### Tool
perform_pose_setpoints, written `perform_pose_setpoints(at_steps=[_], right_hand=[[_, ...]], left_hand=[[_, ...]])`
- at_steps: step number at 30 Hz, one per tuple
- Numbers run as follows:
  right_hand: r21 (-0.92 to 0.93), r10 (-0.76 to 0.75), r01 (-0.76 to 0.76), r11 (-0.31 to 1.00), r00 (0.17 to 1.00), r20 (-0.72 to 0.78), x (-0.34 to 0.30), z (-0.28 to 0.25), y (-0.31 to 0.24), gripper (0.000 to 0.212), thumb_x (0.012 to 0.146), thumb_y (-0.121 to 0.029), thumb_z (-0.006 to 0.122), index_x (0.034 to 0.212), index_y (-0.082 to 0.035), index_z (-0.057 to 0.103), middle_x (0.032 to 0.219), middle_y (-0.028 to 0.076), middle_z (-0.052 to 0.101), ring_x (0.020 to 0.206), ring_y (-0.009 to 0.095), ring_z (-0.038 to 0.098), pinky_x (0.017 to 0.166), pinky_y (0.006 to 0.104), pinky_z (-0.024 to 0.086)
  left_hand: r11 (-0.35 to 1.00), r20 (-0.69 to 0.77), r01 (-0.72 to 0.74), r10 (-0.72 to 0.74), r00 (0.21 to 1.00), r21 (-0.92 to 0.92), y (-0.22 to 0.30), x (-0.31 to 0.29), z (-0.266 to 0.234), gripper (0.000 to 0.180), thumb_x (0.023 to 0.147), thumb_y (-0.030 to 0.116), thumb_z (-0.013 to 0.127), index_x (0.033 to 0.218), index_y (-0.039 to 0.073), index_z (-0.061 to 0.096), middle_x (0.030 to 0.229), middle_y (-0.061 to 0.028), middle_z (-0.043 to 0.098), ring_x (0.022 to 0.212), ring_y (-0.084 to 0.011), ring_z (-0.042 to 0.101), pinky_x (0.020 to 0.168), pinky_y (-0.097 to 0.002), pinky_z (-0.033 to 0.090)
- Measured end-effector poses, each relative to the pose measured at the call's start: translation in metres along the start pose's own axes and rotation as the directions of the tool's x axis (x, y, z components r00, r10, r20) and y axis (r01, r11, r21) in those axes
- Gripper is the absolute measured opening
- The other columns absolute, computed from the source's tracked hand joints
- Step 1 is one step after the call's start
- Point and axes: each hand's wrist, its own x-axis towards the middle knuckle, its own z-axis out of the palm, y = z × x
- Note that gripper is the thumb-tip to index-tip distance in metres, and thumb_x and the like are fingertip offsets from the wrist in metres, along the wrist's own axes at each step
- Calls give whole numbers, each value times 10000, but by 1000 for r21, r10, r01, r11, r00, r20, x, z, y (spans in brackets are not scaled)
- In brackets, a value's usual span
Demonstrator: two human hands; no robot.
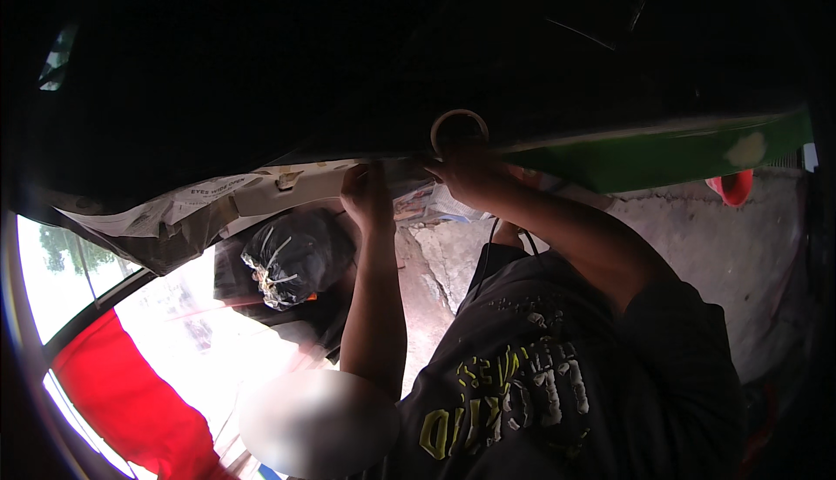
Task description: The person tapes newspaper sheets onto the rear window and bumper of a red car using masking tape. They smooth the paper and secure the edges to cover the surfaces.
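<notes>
A dark panel (374, 70) fills the top of the view, and both of my hands are at its lower edge. Pale paper printed like newspaper (205, 194) runs along that edge on the left, beside a pale strip (300, 191). My left hand (361, 191) is closed at the right end of this strip, fingertips partly hidden in shadow. A little to the right, my right hand (466, 175) has its fingers bent in toward the edge. A thin pale ring, looking like a tape roll (459, 114), rises directly above it, its lower part hidden by the hand.
A green panel (644, 159) continues along the edge to the right, with a red object (736, 188) below. A tied black plastic bag (287, 253) lies left of my left forearm. Red cloth (131, 393) hangs at lower left. Grey rough ground (714, 258) shows at right.
</notes>
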Motion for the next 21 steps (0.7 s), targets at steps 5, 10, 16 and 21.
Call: perform_pose_setpoints(at_steps=[5, 10, 16, 21], right_hand=[[-51, -34, 26, 998, 983, -179, -28, -14, 12, 397, 1006, -212, 700, 1401, -244, 720, 1003, 138, 731, 864, 297, 741, 741, 465, 604], [-31, -21, 15, 999, 978, -206, -43, 2, 27, 441, 970, -199, 734, 1398, -293, 691, 890, 86, 694, 758, 242, 708, 660, 444, 569], [-96, 1, -12, 995, 993, -114, -27, -5, 24, 338, 956, -171, 734, 1270, -288, 693, 776, 31, 661, 620, 190, 673, 528, 380, 523], [-105, -28, 16, 994, 992, -120, -19, -13, 15, 357, 982, -163, 691, 1308, -304, 728, 813, 63, 717, 711, 216, 735, 575, 401, 577]], left_hand=[[998, 99, -28, 23, 995, 47, -2, 0, -1, 347, 867, 285, 826, 1015, -28, 802, 902, -180, 802, 847, -274, 754, 830, -415, 562], [972, 136, -129, 103, 985, 194, 8, 0, 6, 356, 833, 295, 794, 964, -37, 784, 892, -239, 775, 856, -328, 762, 817, -445, 554], [953, 119, -54, 19, 993, 299, 18, 0, 6, 397, 827, 345, 799, 984, -20, 791, 978, -246, 786, 927, -381, 765, 866, -466, 556], [962, 62, -124, 112, 992, 242, 14, -4, 3, 351, 843, 314, 785, 1001, 2, 751, 940, -216, 783, 892, -417, 749, 834, -494, 559]])
